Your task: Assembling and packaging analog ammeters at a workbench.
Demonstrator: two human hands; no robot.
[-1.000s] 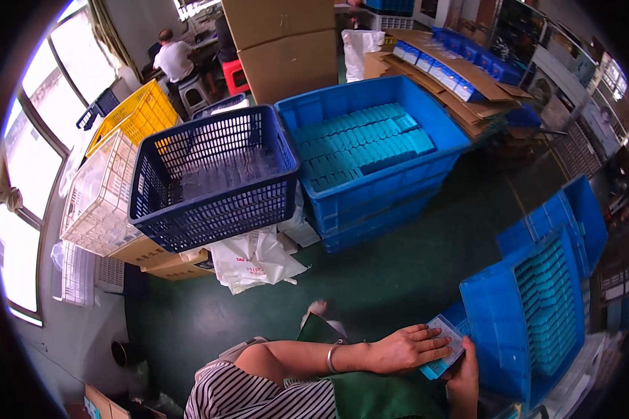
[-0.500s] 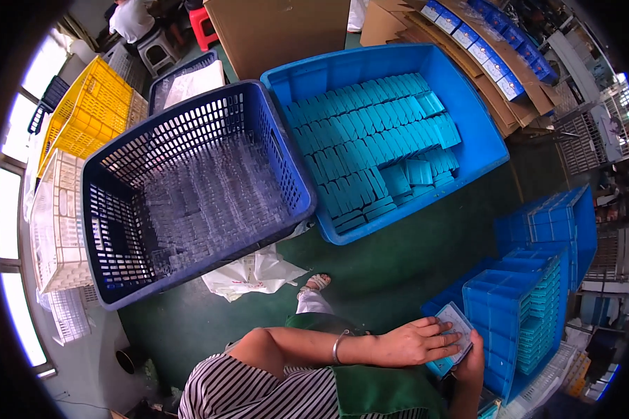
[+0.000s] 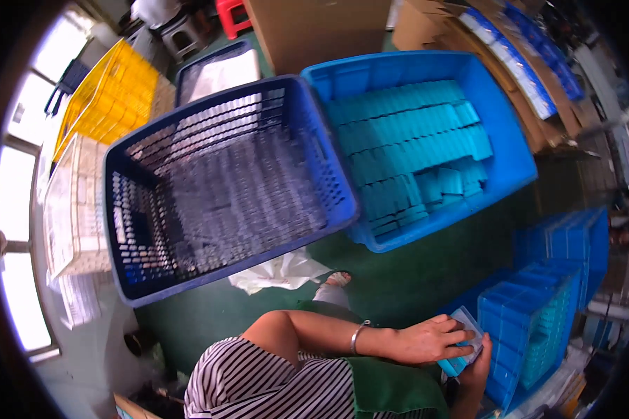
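My left hand (image 3: 433,340), with a bracelet at the wrist, lies with its fingers bent over the top of a small flat box (image 3: 468,321). The box has a clear lid part and a turquoise part (image 3: 454,366) that shows below my left fingers. From the other side my right hand (image 3: 476,366) grips the box by its edge, thumb up along the side. Part of the box is hidden under the fingers, so whether the lid sits fully on the turquoise part I cannot tell.
A dark blue slotted basket (image 3: 129,290) holds many clear pieces. Beside it, a blue tub (image 3: 514,164) holds rows of turquoise pieces. Close by my right hand stands a blue crate (image 3: 500,314) with stacked turquoise pieces. A white bag (image 3: 276,272) lies on the green floor.
The whole view has swung a little, so the basket and tub sit further right in the picture. Both hands stay on the small box, with little change in their grip.
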